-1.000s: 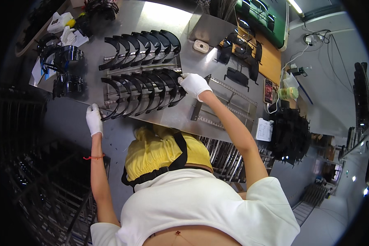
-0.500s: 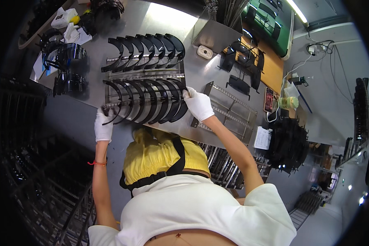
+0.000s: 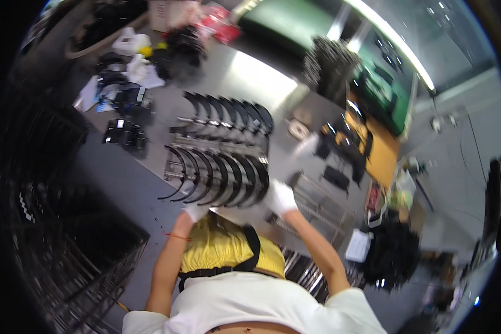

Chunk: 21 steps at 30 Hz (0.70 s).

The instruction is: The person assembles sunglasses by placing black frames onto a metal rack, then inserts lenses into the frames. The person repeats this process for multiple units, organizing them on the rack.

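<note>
Two rows of curved black plastic pieces (image 3: 222,167) stand on a wire rack (image 3: 217,146) on a steel table (image 3: 245,78). My left hand (image 3: 195,212), in a white glove, grips the rack's near edge at its left end. A red band circles that wrist. My right hand (image 3: 280,197), also in a white glove, holds the rack's near right corner. The picture is blurred by motion. A yellow cloth (image 3: 222,250) with a black strap lies below the hands, over my white shirt.
Small black parts and white bags (image 3: 125,89) lie at the table's left. A second wire rack (image 3: 323,203) sits to the right, with an orange board (image 3: 381,153) holding black pieces behind it. Dark wire baskets (image 3: 67,250) stand at the lower left, and a black bundle (image 3: 392,256) at the right.
Both hands have come to the rack's near edge, the left from the table edge and the right from the rack's right side. The view has shifted and blurred.
</note>
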Each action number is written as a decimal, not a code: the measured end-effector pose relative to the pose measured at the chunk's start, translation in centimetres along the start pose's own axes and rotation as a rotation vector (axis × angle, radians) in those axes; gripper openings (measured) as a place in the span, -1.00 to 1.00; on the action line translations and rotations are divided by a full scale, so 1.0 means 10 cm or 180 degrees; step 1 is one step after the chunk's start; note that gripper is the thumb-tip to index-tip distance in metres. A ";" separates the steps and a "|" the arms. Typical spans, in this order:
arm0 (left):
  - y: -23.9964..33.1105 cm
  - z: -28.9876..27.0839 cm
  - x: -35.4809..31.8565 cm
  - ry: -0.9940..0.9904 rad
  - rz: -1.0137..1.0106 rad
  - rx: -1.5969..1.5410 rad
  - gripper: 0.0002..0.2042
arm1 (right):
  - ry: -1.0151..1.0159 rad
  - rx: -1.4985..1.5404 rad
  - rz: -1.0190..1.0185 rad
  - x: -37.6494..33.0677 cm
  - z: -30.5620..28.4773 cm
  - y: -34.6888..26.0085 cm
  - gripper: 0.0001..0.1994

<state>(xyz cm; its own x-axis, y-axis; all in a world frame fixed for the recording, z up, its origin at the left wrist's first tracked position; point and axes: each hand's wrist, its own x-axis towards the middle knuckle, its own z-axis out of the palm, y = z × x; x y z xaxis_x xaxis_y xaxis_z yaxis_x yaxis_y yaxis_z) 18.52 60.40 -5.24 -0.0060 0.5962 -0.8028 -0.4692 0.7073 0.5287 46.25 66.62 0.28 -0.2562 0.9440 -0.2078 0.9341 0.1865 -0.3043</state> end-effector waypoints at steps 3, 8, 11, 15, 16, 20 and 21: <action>-0.14 -0.02 0.11 -0.0106 0.0175 0.0064 -0.72 | 0.0604 0.0301 -0.0800 -0.37 -0.38 -0.45 -0.84; -0.78 -0.28 0.40 -0.0250 0.1938 0.3310 -0.79 | 0.1211 0.0093 -0.1870 -0.86 -0.91 -1.13 -0.77; -0.62 -0.41 -0.08 -0.0207 0.1972 0.2702 -0.84 | 0.1019 0.0762 -0.3127 -0.71 -0.89 -1.19 -0.81; 0.83 -0.37 -2.42 0.0572 0.0831 -0.3249 -0.78 | 0.0765 0.1162 -0.4114 -0.46 -0.78 -1.16 -0.87; 0.91 -0.61 -2.56 0.0756 0.1369 -0.3015 -0.76 | 0.0763 0.1169 -0.4195 -0.40 -0.74 -1.21 -0.88; 1.25 -1.61 -3.00 0.2226 0.2110 -0.0958 -0.74 | 0.0745 0.1212 -0.4198 -0.26 -0.70 -1.72 -0.82; 1.39 -1.73 -3.06 0.2740 0.1965 -0.0428 -0.73 | 0.0659 0.1281 -0.4304 -0.26 -0.73 -1.90 -0.81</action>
<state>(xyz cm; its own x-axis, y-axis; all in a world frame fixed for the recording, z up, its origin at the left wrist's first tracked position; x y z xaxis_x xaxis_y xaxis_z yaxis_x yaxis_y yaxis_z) -3.08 45.48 21.93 -0.8730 0.3306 -0.3584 -0.2649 0.2955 0.9179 30.96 62.58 13.40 -0.8056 0.1335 0.5773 -0.1379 0.9053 -0.4017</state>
